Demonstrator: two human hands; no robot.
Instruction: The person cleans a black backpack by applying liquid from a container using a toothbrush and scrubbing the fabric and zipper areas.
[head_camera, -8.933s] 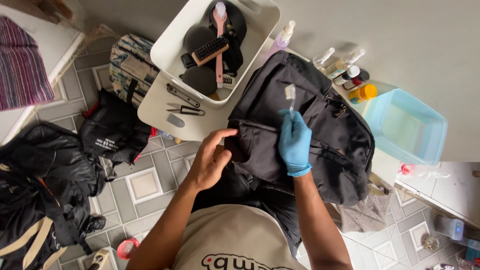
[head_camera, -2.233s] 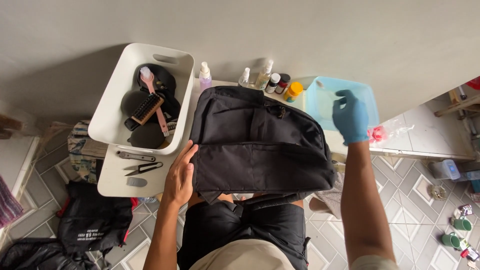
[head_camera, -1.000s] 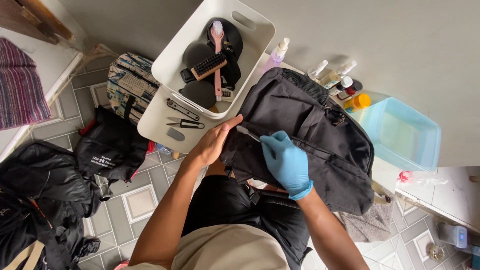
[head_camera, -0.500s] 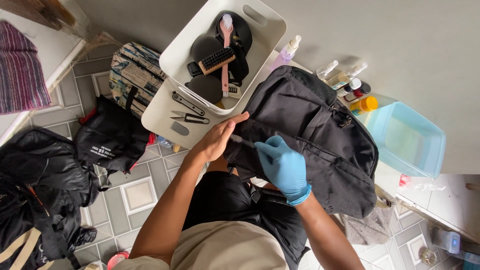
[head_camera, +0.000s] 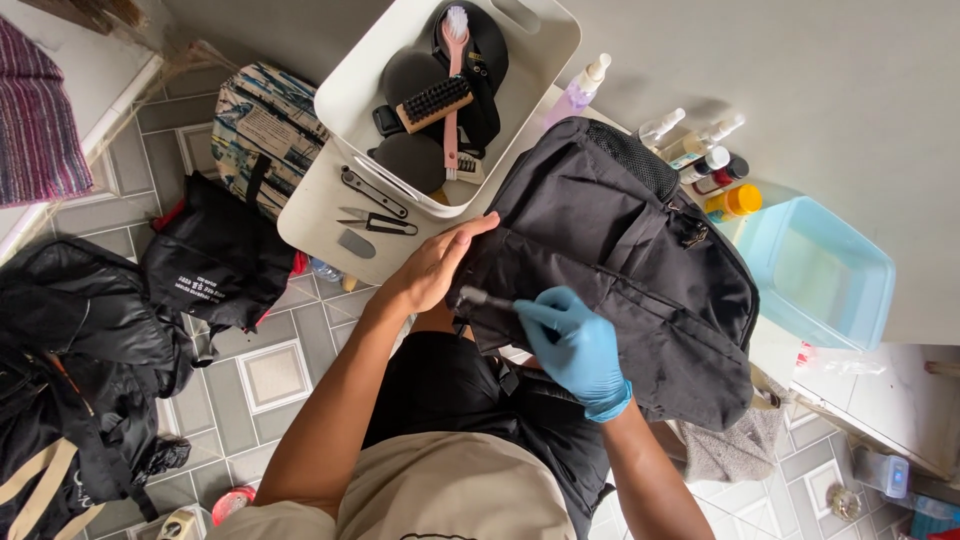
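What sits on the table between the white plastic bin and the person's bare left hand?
In the head view, small metal tools lie between the white plastic bin and the bare left hand: black-handled snips, a grey flat piece and a dark metal tool.

Black backpack (head_camera: 620, 260), blue glove on right hand (head_camera: 575, 345), white bin (head_camera: 370, 80), pink brush (head_camera: 453, 80), light blue tub (head_camera: 815, 270), grey patterned floor tiles (head_camera: 270, 375)

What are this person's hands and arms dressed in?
The left hand is bare, with no glove. The right hand wears a thin blue glove with a rolled cuff at the wrist. Both forearms are uncovered; no long sleeves, watch or jewellery show.
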